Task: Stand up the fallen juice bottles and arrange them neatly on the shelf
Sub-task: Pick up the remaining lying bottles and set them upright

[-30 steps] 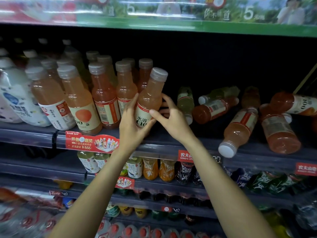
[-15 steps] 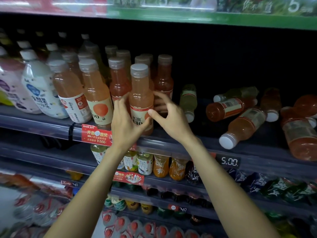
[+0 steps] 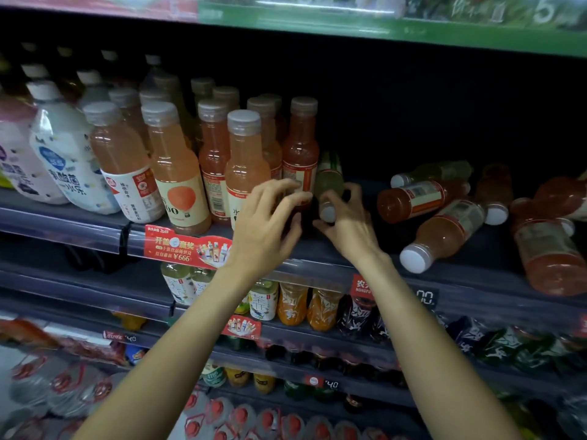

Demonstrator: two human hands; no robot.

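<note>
Since half a second ago you have let go of the pale orange bottle [image 3: 246, 166], which now stands upright at the front of the row, and both hands have drifted to its right toward the next fallen one. Your left hand [image 3: 268, 230] hangs in front of that standing bottle's lower right, fingers spread and loosely curved, holding nothing. Your right hand [image 3: 347, 223] is further right of the standing bottle, its fingers curling round the green bottle [image 3: 328, 182], which lies on its side with its white cap toward you; whether the grip has closed yet I cannot tell, as the hand hides the neck. To do this step well, I would take the green bottle at the body rather than by the cap, swing the base down onto the shelf [image 3: 460, 268], and use the free left hand to steady the red bottle [image 3: 300, 160] just right of the standing one, since it is close enough to be knocked. Set the green one beside that red bottle, label forward. Well to the right of the standing bottle, the fallen bottles [image 3: 441, 230] lie in a loose heap, some touching; those come after.
</note>
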